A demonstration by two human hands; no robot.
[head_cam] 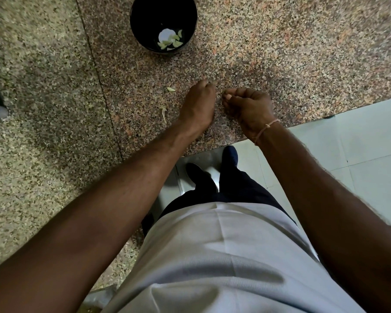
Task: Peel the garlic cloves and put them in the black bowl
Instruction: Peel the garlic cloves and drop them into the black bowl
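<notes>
Granite, speckled pink and grey, makes up the table (280,53), and both hands are down on it near its front edge. In the head view the left hand (199,102) is curled knuckles-up, the right hand (248,105) curled beside it with fingertips (227,97) pointing at the left — whatever they work on is hidden, so I cannot tell if either grips a clove.

One small pale garlic clove (171,89) lies loose just left of the left hand, with a thin strip of papery skin (164,112) nearer the edge. Further back stands the round black bowl (145,14), several pale peeled cloves (171,41) already inside.

My read — a clove is light, firm and slick once bare, its skin dry and brittle. Best pinched across its fat middle, nail worked in at the root end.
</notes>
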